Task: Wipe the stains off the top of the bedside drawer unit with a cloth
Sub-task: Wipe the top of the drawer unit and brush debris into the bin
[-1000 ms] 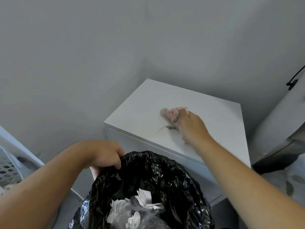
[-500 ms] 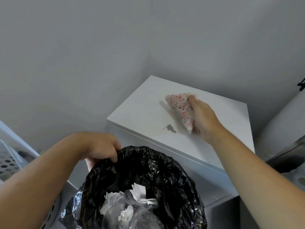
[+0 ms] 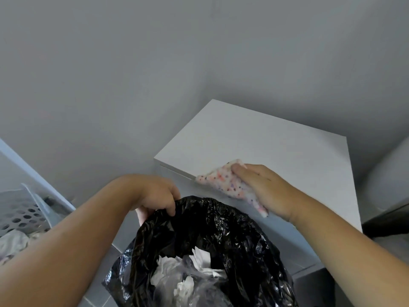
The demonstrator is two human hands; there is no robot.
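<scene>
The right hand's (image 3: 267, 191) fingers (image 3: 245, 170) lie flat on the spotted cloth (image 3: 228, 187) at the front edge of the drawer unit top (image 3: 276, 138). On the far side of the fingers the white top is bare right up to the grey walls (image 3: 298, 63), which close it off behind. Past the fingertips the top ends at its left edge, with open air beyond. On the near side of the fingers, the black bin bag (image 3: 225, 227), its rim gripped by the left hand (image 3: 157, 193), blocks the way down. Left of that hand stands a perforated laundry basket (image 3: 24, 214).

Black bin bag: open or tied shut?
Open: the left hand grips the black bin bag at its rim, mouth gaping, crumpled white paper visible inside.
</scene>
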